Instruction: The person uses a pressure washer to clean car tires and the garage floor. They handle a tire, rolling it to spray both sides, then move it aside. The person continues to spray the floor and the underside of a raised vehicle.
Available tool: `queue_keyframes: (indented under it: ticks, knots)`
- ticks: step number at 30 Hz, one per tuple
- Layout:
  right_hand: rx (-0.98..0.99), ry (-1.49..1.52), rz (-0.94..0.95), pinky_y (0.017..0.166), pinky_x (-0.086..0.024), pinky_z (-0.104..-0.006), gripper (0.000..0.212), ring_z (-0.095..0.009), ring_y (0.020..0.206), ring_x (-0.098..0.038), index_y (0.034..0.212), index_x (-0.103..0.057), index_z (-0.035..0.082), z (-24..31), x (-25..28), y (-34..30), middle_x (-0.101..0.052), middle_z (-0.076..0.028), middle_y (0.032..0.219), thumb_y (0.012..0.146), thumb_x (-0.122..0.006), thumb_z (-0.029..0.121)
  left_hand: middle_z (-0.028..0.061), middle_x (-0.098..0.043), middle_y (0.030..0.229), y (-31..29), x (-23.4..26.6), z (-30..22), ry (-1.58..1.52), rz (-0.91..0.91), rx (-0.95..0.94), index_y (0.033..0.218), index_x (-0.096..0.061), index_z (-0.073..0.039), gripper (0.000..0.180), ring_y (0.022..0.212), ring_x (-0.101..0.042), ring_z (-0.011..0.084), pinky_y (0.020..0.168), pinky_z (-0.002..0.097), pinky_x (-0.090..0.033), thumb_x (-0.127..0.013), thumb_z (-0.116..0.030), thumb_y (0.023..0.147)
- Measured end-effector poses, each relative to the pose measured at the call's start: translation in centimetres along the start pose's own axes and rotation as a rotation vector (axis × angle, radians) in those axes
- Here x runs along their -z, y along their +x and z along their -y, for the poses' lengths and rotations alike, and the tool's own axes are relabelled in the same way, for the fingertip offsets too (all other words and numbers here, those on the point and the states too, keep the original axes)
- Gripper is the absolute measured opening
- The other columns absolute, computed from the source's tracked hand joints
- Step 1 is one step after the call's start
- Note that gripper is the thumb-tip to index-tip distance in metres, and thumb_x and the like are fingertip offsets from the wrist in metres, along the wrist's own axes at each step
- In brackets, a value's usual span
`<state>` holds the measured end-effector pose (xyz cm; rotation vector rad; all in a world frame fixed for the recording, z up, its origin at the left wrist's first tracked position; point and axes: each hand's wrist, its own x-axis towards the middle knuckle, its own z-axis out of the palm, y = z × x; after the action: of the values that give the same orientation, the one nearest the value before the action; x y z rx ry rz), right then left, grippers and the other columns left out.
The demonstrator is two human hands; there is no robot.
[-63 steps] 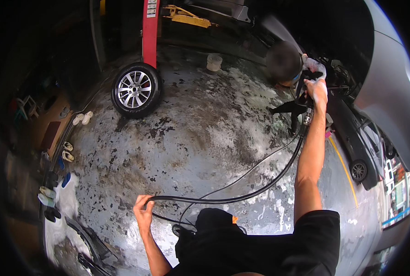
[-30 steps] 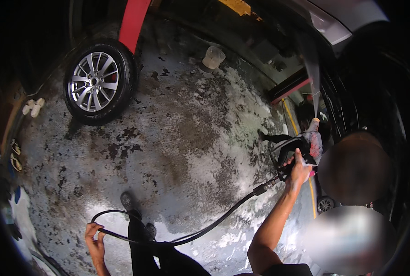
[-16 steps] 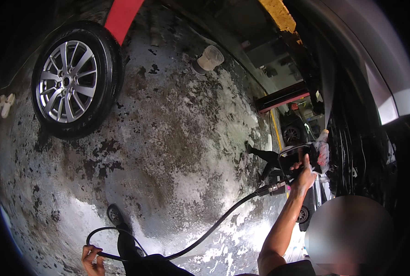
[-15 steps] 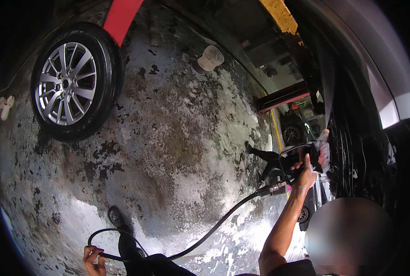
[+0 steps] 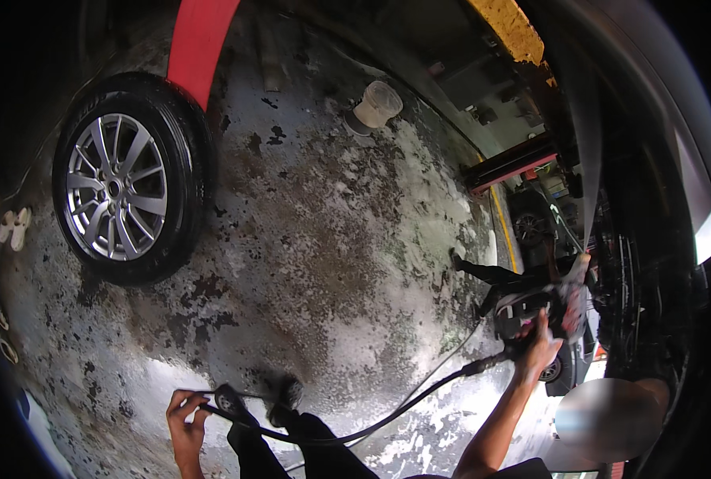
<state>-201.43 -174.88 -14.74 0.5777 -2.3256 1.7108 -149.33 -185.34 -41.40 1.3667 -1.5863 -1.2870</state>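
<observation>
My right hand [image 5: 541,351] grips a dark spray gun [image 5: 523,311] raised toward the vehicle's dark side. A pale streak of spray [image 5: 588,184] rises from its pinkish-tipped nozzle end, partly blurred. From the gun's base a black hose [image 5: 395,417] curves down and left across my legs. Near the lower left, my left hand [image 5: 186,419] pinches that hose between thumb and fingers. Its far end past the left hand is hard to make out.
A wheel with a silver rim [image 5: 116,188] stands at the left against a red beam [image 5: 200,48]. Beyond lies a whitish bucket [image 5: 379,104] on the worn, wet floor [image 5: 323,239]. A person's dark-clothed leg [image 5: 491,273] shows behind the gun. Pale slippers [image 5: 16,227] lie far left.
The view has shifted, so the wheel and bucket sit lower. A streak of spray now shows more clearly above the gun. My left hand still holds the hose, whose loop has flattened.
</observation>
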Motion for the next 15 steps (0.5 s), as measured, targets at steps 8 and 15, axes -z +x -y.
queue_keyframes:
  ticks: [8,15]
  knots:
    - [-0.118,0.251,0.068,0.04,-0.041,-0.0319,0.021,-0.016,0.044,-0.048,0.086,-0.054,0.002,-14.5,-5.7,-3.5,-0.048,-0.005,0.056,0.089,-0.07,0.016,0.0119,-0.062,0.093,13.4,-6.4,3.8,-0.027,0.062,-0.204,0.095,-0.069,0.003,0.031,0.087,-0.061,0.0262,0.076,0.0338,-0.047,-0.075,-0.023,0.078]
    - [-0.002,0.537,0.204,0.04,-0.041,-0.0311,0.018,-0.015,0.045,-0.049,0.094,-0.057,0.004,-23.1,-18.3,2.8,-0.05,-0.003,0.061,0.09,-0.07,0.017,0.0105,-0.062,0.092,20.2,-13.0,12.5,-0.031,-0.085,-0.372,0.097,-0.068,0.003,0.023,0.089,-0.06,0.0245,0.082,0.0333,-0.046,-0.071,-0.013,0.08]
